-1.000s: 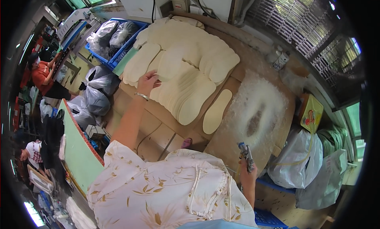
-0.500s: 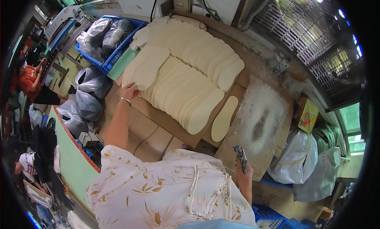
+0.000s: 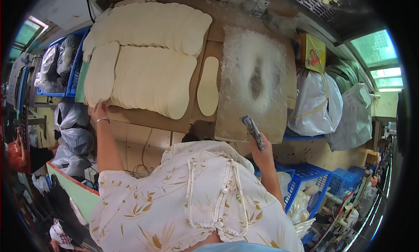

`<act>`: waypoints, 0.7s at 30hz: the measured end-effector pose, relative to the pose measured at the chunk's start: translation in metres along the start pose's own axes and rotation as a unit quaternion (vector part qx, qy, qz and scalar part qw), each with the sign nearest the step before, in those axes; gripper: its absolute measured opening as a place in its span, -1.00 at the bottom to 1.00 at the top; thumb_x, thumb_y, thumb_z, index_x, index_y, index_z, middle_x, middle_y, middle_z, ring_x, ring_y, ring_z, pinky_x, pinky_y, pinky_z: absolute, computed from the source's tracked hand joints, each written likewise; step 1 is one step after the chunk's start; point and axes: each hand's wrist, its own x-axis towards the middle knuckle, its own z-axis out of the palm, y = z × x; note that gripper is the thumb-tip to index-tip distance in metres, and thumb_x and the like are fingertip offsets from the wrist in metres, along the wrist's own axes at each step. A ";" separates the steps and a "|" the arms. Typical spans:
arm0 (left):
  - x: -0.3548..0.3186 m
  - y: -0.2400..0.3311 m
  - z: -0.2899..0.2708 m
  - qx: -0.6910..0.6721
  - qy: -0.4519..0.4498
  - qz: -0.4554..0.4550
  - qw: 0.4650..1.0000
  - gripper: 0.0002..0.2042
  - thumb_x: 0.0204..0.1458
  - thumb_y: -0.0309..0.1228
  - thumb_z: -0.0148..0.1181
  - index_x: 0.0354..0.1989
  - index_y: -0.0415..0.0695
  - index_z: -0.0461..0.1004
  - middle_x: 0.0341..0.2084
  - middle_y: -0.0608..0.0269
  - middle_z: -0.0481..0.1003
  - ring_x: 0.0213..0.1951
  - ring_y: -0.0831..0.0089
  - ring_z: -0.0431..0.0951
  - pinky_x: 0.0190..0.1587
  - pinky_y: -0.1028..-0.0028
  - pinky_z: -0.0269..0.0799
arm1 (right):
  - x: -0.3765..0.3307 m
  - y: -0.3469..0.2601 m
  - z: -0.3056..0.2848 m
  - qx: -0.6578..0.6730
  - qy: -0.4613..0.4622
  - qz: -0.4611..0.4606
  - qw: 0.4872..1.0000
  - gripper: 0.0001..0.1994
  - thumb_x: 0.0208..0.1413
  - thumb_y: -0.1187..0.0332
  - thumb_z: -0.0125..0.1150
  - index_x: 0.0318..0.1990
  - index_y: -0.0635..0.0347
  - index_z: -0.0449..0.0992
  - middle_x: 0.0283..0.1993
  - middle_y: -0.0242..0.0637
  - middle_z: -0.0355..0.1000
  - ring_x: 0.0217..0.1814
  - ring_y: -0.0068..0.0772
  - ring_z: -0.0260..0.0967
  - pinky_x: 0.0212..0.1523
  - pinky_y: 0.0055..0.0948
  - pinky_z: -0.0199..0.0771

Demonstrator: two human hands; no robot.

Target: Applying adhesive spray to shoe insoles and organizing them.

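Observation:
Cream insoles lie overlapped in rows on the work surface, with a back row (image 3: 148, 27) behind a front row (image 3: 150, 75). At the left end of the front row, my left hand (image 3: 100, 109) has its fingers closed on the near edge of an insole (image 3: 100, 75). A single insole (image 3: 208, 86) lies apart, to the right of the rows. My right hand (image 3: 262, 154) grips a metal spray gun (image 3: 253, 132) with a bluish tip, over the near edge of a cardboard sheet (image 3: 227, 127). Whitish residue coats this sheet around a darker, insole-shaped patch.
A blue crate (image 3: 72, 88) of bagged items stands at the left, above grey plastic bags (image 3: 74, 134). On the right are a yellow container (image 3: 315, 53) with a hose, a white bag (image 3: 321, 106) and blue baskets (image 3: 307, 182). Other people work at the far left.
My view has turned right, so the insoles appear further left. My right hand has brought the spray gun forward to the coated cardboard. My left hand stays at the near edge of the left insoles.

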 end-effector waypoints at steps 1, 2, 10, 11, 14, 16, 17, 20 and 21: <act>0.001 0.002 -0.001 -0.008 0.005 -0.001 1.000 -0.77 -0.01 -0.50 0.19 -0.18 -0.29 0.44 -0.29 0.09 0.49 -0.28 0.30 0.56 -0.34 0.48 0.57 | -0.001 0.004 -0.003 0.005 -0.006 -0.002 1.000 -0.78 0.11 0.34 0.14 -0.16 0.28 0.45 -0.52 -0.26 0.34 -0.46 -0.59 0.19 -0.37 -0.52 0.32; 0.002 0.006 -0.003 -0.018 0.012 0.000 1.000 -0.77 -0.02 -0.52 0.17 -0.17 -0.31 0.43 -0.28 0.08 0.48 -0.24 0.27 0.55 -0.30 0.47 0.58 | -0.004 0.006 -0.006 0.010 -0.005 0.001 1.000 -0.78 0.11 0.34 0.14 -0.16 0.28 0.45 -0.52 -0.26 0.34 -0.46 -0.59 0.19 -0.37 -0.52 0.32; -0.234 -0.081 0.104 0.362 -0.244 0.053 0.898 -0.77 0.07 -0.37 0.15 -0.19 -0.27 0.44 -0.39 0.17 0.52 -0.42 0.46 0.57 -0.48 0.54 0.48 | -0.005 0.032 -0.036 0.029 0.001 0.021 0.999 -0.73 0.13 0.27 0.17 -0.13 0.28 0.45 -0.50 -0.26 0.36 -0.44 -0.59 0.20 -0.35 -0.52 0.32; -0.294 -0.081 0.140 0.418 -0.291 -0.025 0.860 -0.75 0.02 -0.33 0.22 -0.21 -0.24 0.46 -0.38 0.18 0.53 -0.41 0.46 0.58 -0.44 0.54 0.49 | -0.004 0.037 -0.041 0.030 0.005 0.025 0.999 -0.73 0.13 0.27 0.17 -0.13 0.28 0.45 -0.50 -0.26 0.36 -0.44 -0.59 0.20 -0.35 -0.52 0.32; -0.362 -0.136 0.169 0.532 -0.335 0.147 0.764 -0.58 -0.15 -0.18 0.32 -0.20 -0.23 0.43 -0.32 0.05 0.51 -0.25 0.14 0.54 -0.18 0.29 0.48 | 0.000 0.040 -0.052 0.035 -0.004 -0.006 0.999 -0.74 0.14 0.28 0.16 -0.12 0.27 0.45 -0.46 -0.25 0.38 -0.41 -0.58 0.23 -0.31 -0.52 0.34; -0.390 -0.147 0.196 0.558 -0.326 0.176 0.742 -0.53 -0.19 -0.15 0.32 -0.19 -0.24 0.41 -0.31 0.00 0.49 -0.19 0.06 0.51 -0.11 0.23 0.45 | 0.002 0.042 -0.062 0.023 -0.015 -0.014 1.000 -0.74 0.14 0.28 0.15 -0.12 0.27 0.45 -0.44 -0.23 0.40 -0.39 -0.57 0.26 -0.29 -0.52 0.35; -0.404 -0.147 0.210 0.605 -0.264 0.179 0.730 -0.54 -0.18 -0.16 0.31 -0.20 -0.26 0.39 -0.28 -0.06 0.49 -0.14 0.05 0.51 -0.12 0.20 0.45 | 0.003 0.044 -0.067 0.023 -0.014 -0.015 1.000 -0.74 0.14 0.28 0.15 -0.12 0.27 0.45 -0.44 -0.23 0.40 -0.39 -0.57 0.26 -0.29 -0.52 0.35; -0.411 -0.162 0.230 0.646 -0.184 0.166 0.722 -0.60 -0.16 -0.23 0.28 -0.26 -0.27 0.36 -0.29 -0.14 0.48 -0.12 0.00 0.50 -0.12 0.18 0.44 | 0.003 0.055 -0.083 0.036 -0.028 0.011 0.999 -0.75 0.14 0.30 0.15 -0.12 0.27 0.45 -0.44 -0.22 0.41 -0.40 -0.56 0.27 -0.30 -0.51 0.35; -0.400 -0.172 0.228 0.629 -0.149 0.151 0.748 -0.62 -0.16 -0.27 0.27 -0.26 -0.28 0.39 -0.34 -0.13 0.49 -0.16 0.01 0.52 -0.14 0.20 0.45 | 0.004 0.063 -0.088 0.044 -0.036 -0.001 0.998 -0.76 0.13 0.32 0.15 -0.12 0.27 0.45 -0.45 -0.22 0.41 -0.41 -0.54 0.27 -0.30 -0.50 0.35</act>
